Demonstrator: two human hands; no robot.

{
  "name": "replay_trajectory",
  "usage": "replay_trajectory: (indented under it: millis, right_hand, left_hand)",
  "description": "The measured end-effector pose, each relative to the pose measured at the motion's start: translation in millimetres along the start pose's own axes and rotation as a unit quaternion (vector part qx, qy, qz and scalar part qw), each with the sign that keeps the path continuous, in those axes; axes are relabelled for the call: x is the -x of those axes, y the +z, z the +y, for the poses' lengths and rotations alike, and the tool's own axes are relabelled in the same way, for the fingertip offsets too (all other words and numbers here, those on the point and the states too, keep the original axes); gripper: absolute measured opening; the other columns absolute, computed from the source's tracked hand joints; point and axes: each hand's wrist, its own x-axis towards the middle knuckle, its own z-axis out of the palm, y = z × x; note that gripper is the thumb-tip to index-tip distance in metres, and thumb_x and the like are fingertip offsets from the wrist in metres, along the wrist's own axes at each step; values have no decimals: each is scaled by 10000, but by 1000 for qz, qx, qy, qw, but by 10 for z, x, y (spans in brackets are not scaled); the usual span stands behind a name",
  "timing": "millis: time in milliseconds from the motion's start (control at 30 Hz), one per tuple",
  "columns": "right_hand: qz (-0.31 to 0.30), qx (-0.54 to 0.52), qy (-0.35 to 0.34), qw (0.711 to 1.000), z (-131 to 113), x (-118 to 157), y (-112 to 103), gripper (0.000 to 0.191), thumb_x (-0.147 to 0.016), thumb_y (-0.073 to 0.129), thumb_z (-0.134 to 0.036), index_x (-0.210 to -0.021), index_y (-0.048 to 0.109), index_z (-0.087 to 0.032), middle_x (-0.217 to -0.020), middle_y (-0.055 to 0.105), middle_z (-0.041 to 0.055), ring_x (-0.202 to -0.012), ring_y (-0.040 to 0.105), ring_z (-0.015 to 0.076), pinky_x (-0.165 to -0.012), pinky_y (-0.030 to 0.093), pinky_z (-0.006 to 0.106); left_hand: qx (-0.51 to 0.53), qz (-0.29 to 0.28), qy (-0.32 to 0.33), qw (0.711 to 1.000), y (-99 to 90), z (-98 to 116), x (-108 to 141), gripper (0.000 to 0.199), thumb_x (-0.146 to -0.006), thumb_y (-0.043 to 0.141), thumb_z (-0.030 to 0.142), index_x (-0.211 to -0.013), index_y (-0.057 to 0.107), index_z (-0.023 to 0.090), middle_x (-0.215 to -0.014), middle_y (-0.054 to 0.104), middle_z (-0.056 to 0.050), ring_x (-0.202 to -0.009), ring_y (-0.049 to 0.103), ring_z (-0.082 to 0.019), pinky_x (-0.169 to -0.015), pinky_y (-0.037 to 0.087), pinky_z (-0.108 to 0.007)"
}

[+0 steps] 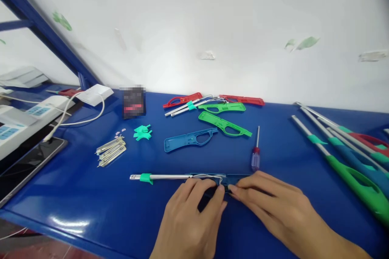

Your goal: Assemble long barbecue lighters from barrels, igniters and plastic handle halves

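1. I have the left hand (193,214) back-up, fingers arched down at the open blue plastic handle half (235,178).
2. My right hand (278,204) slants in, fingertips narrow beside the left thumb; I can't tell whether either hand pinches anything.
3. The handle half lies over the glossy blue tabletop (100,204), a slim silver metal tube (172,177) extending left.

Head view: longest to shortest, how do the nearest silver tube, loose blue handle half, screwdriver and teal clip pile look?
1. Silver tube and loose blue handle half: too close in length to rank, the tube being nearer.
2. Screwdriver, clearly shorter.
3. Teal clip pile, smallest.
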Motion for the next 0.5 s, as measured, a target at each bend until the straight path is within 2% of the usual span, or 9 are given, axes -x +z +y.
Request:
replay_trajectory:
  millis: [100, 200, 267, 367, 500]
  right_hand:
    - [-36, 23, -6, 999, 12, 124, 5, 283, -1124, 438, -112, -1254, 676, -192, -1099, 737, 42, -966, 725, 175, -888, 625, 297]
    - [-80, 75, -12, 994, 30, 362, 38, 438, -1084, 414, -95, -1441, 622, -238, -1323, 717, 52, -1158, 711, 307, -983, 615, 523]
    - [-126, 131, -40, 982, 40, 524, 56, 512, -1075, 387, -137, -1549, 537, -258, -1450, 656, 52, -1217, 689, 349, -980, 609, 593]
    - [-158, 157, -42, 974, 48, 657, 55, 517, -1077, 389, -197, -1576, 510, -252, -1498, 622, 49, -1236, 681, 348, -976, 617, 590]
    - [-131, 151, -50, 979, 43, 544, 10, 487, -1083, 383, -172, -1532, 556, -247, -1462, 650, 49, -1201, 697, 334, -965, 591, 574]
  left_hand:
    - [-23, -21, -3, 1000, -12, -4, 6, 229, -1079, 542, 211, -1206, 730, 182, -1077, 790, -85, -914, 787, -267, -735, 720, -433]
    - [-49, -34, -1, 998, -16, 4, -16, 272, -1113, 489, 269, -1167, 744, 188, -1055, 800, -70, -899, 801, -248, -709, 718, -378]
    - [-57, -30, 1, 998, -13, 6, -38, 284, -1118, 483, 272, -1125, 754, 188, -1027, 803, -64, -885, 802, -229, -704, 707, -331]
    - [-59, -31, 10, 998, -9, 0, -61, 277, -1111, 494, 254, -1089, 763, 192, -998, 806, -54, -854, 801, -214, -701, 700, -306]
    - [-39, -31, -5, 999, -18, -2, -63, 271, -1098, 494, 232, -1103, 763, 197, -1010, 810, -49, -852, 805, -238, -665, 713, -365]
